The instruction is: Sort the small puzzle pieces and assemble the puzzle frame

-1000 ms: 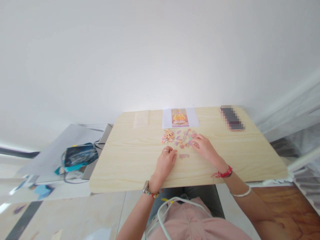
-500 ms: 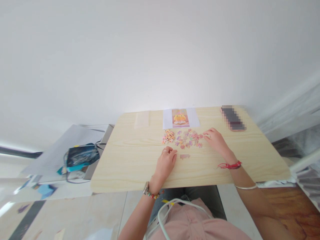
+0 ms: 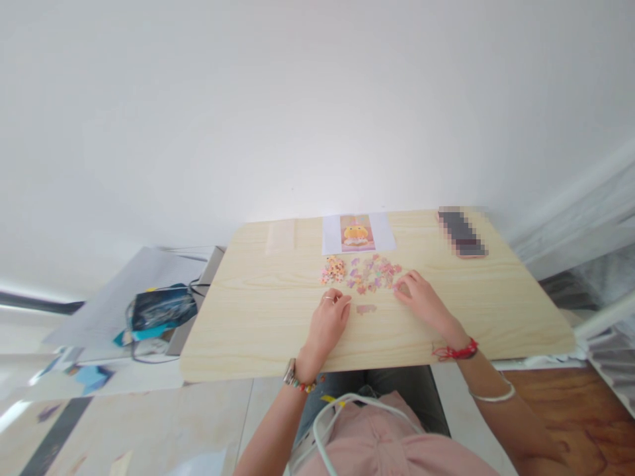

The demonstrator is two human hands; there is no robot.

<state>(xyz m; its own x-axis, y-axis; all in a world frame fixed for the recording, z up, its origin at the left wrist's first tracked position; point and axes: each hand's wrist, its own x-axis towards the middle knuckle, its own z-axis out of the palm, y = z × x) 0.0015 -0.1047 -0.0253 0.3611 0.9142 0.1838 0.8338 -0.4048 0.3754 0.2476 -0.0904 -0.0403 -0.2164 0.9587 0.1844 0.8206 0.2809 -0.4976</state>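
On the wooden table, pale pink and purple jigsaw pieces lie spread out loosely. A tighter heap of orange and yellow jigsaw pieces sits to their left. Nearer my body lies a short joined strip of pinkish pieces. My left hand rests on the table left of that strip, its fingers curled and pressed together; whatever they hold is too small to make out. At the right edge of the loose pieces, my right hand has its fingertips closed on a small purplish jigsaw piece.
A printed picture sheet with an orange figure lies behind the pieces. A phone is at the back right, and a thin translucent sheet at the back left. A dark bag with cords lies left of the table.
My right hand has come down and slightly left, from the upper right of the loose pieces to their lower right edge. My left hand has stayed in place.
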